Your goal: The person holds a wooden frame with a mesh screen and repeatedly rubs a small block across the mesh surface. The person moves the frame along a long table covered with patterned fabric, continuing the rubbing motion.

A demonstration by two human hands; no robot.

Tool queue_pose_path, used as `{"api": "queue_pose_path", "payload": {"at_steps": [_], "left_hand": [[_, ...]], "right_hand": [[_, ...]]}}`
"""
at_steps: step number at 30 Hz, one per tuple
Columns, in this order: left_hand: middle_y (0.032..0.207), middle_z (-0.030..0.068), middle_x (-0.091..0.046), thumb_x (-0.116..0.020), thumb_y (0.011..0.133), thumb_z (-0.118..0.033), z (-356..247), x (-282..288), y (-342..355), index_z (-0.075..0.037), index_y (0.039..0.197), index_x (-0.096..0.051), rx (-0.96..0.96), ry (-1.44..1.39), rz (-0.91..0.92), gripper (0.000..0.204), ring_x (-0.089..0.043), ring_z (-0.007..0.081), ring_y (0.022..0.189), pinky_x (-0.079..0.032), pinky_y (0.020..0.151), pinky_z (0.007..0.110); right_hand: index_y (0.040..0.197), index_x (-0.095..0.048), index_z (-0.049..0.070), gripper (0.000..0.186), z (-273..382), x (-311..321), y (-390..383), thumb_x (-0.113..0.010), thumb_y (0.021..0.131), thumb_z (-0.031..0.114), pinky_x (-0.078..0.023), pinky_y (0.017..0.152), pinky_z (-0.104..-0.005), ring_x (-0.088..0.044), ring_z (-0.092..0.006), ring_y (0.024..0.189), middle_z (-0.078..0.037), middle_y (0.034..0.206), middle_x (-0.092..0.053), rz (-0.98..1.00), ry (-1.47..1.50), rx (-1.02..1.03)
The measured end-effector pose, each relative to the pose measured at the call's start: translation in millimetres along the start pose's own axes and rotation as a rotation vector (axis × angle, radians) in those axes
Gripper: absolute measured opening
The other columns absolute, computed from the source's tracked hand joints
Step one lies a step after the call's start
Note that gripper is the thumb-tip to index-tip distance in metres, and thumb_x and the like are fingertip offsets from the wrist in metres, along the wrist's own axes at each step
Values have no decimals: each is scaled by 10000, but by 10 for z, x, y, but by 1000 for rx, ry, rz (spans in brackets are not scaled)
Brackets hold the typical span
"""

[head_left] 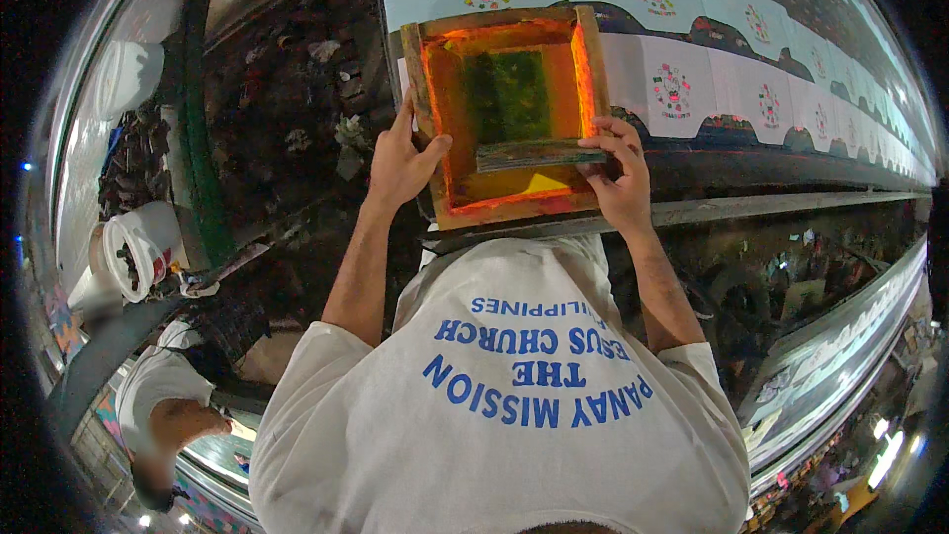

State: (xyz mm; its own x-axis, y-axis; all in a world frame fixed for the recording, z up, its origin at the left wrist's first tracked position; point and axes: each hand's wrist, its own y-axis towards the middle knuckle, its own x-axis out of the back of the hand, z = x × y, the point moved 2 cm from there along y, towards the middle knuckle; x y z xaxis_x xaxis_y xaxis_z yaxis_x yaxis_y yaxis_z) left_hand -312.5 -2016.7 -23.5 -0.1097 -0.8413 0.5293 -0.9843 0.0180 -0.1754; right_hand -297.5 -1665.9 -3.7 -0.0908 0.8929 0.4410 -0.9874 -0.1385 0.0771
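The left hand [405,163] clamps the left wall of the wooden frame [509,20], thumb on top, fingers outside. The right hand [625,178] is bent over the right wall, thumb and fingers slightly apart, their tips at the end of a wooden bar [534,155]; whether they squeeze it, I cannot tell. Inside the frame, a yellow patch [547,183] lies near the bar. The frame is above the near side of a long table [771,163]. Beyond, many pale cloths [689,89] already carry a colourful print; the place under the frame is hidden, so what is left is not clear.
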Motion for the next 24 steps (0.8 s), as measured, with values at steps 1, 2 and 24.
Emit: {"api": "queue_pose_path", "payload": {"at_steps": [1,2,24], "left_hand": [[1015,187,-835,-776,943,-245,50,6,21,-36,1741,-307,-9,-33,3,948,-821,327,845,-630,841,425],[1035,183,-838,-779,939,-245,252,-73,22,-48,1743,-313,-37,-79,-14,950,-827,321,870,-634,855,421],[812,252,-769,-691,919,-450,87,-149,51,-74,1741,-312,24,169,-21,981,-778,464,787,-633,802,562]], "right_hand": [[1176,-791,125,515,-7,-17,-1,-805,726,-123,-438,1238,-444,-550,-338,1448,-105,1480,-603,-3,4,11],[1176,-791,124,517,-27,-38,-11,-813,721,-121,-440,1236,-443,-549,-341,1450,-106,1483,-602,-6,7,22],[1331,-747,92,499,858,-200,202,-614,871,-46,-569,1099,-471,-703,-332,1247,-103,1319,-762,428,-739,224]]}}
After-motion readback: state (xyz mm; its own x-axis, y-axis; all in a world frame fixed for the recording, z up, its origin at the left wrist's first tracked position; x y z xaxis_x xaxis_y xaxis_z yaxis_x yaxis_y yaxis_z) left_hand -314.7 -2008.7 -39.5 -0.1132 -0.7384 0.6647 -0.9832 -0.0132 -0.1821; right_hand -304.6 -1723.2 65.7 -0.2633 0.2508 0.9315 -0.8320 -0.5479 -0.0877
